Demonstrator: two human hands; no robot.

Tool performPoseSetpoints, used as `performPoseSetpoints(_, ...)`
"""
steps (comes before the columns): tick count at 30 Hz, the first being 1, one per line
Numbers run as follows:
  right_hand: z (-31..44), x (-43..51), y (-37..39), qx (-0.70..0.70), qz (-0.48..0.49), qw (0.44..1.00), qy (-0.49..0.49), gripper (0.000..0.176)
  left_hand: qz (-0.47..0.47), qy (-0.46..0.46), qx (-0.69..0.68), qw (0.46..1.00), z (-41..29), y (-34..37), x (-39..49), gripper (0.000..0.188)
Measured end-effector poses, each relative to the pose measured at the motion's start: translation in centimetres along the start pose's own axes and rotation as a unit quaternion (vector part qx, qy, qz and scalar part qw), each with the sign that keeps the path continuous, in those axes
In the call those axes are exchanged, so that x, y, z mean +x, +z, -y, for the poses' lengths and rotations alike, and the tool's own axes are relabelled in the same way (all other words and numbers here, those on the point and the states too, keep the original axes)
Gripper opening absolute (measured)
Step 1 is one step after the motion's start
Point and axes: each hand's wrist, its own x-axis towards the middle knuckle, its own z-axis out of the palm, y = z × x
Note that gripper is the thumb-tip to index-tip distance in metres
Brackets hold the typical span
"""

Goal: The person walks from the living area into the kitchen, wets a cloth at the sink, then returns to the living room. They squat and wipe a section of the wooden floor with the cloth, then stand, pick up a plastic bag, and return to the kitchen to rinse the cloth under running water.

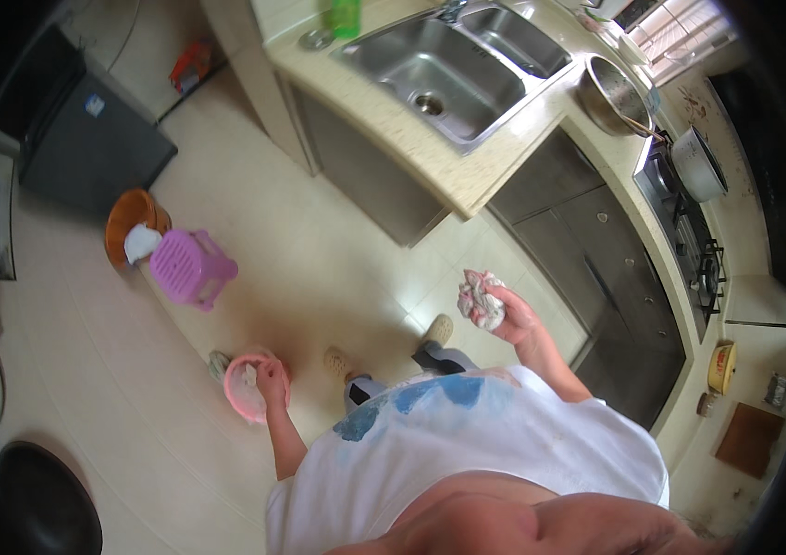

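Observation:
My right hand (519, 318) is closed around a crumpled, damp-looking white cloth with pink patches (481, 300), held over the floor near the corner of the counter. On the other side, my left hand (270, 380) is over a pink plastic bin (233, 395) with a thin liner. A small pale scrap (250, 375) shows at its fingertips; whether the fingers grip it or it lies in the bin behind them is not plain. Beside the bin's outer edge lies a greyish-green crumpled thing (218, 365).
A purple plastic stool (181, 267) and a brown bucket (119, 229) with a white cloth stand beyond the bin. The counter edge (462, 205) juts out ahead, with a double steel sink (459, 76). Pots (697, 166) and a gas stove (681, 243) are at the right.

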Motion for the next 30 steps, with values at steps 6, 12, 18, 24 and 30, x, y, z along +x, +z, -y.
performPoseSetpoints(6, 11.1, -2.9, -7.0, 0.061, -0.025, 0.989, -0.131, 0.046, 0.058, 0.002, -0.061, 0.997, -16.9, 10.4, -2.9, 0.037)
performPoseSetpoints(12, 20.2, -2.4, -8.6, 0.020, 0.034, 0.980, -0.194, 0.048, 0.149, 0.153, -0.127, 0.968, -28.9, 19.0, -5.4, 0.032)
performPoseSetpoints(18, 26.3, 4.7, -4.7, 0.028, 0.151, 0.971, -0.184, 0.043, 0.165, 0.142, -0.157, 0.963, -38.5, 24.2, -8.1, 0.029)
performPoseSetpoints(24, 32.5, 15.0, 1.9, -0.119, 0.200, 0.957, -0.172, 0.050, 0.275, 0.207, -0.226, 0.911, -50.1, 33.3, -5.4, 0.029)
performPoseSetpoints(30, 35.5, 22.1, 4.8, -0.314, 0.149, 0.923, -0.166, 0.048, 0.359, 0.106, -0.427, 0.823, -57.1, 45.5, 0.0, 0.035)
